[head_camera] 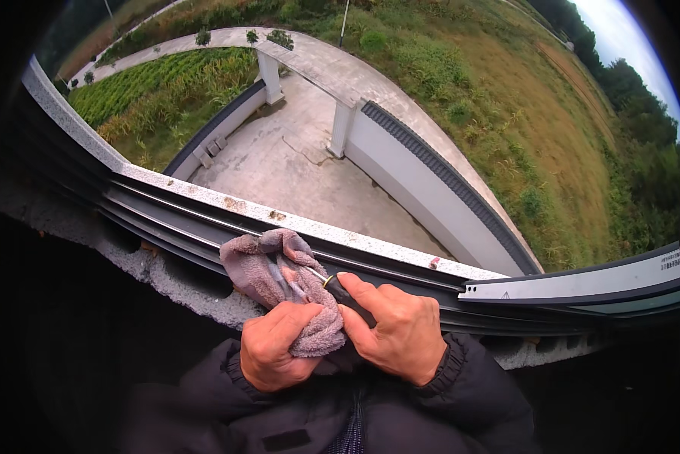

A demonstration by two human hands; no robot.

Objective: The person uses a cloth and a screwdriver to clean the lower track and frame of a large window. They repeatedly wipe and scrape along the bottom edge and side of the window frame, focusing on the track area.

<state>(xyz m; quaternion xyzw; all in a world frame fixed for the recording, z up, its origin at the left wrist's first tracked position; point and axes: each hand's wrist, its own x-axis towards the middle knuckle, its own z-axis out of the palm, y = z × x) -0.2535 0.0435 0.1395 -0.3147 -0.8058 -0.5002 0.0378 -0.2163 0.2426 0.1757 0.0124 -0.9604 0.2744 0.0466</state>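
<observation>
My left hand (280,343) grips a bunched greyish-pink terry cloth (249,264) over the inner edge of the window track. Beside it, my right hand (394,326) is closed around the dark handle of a screwdriver (345,296) with a yellow ring near its shaft. The thin metal shaft points up and left into the folds of the cloth, which hide its tip. Under and behind the cloth runs the dark sliding-window track (170,218) with bright metal rails.
A speckled stone sill (328,231) with brown debris lies beyond the track. At right stands a white-faced window sash (567,285). Rough hollow masonry (189,295) borders the near side. Far below are a walled concrete yard (266,147) and fields.
</observation>
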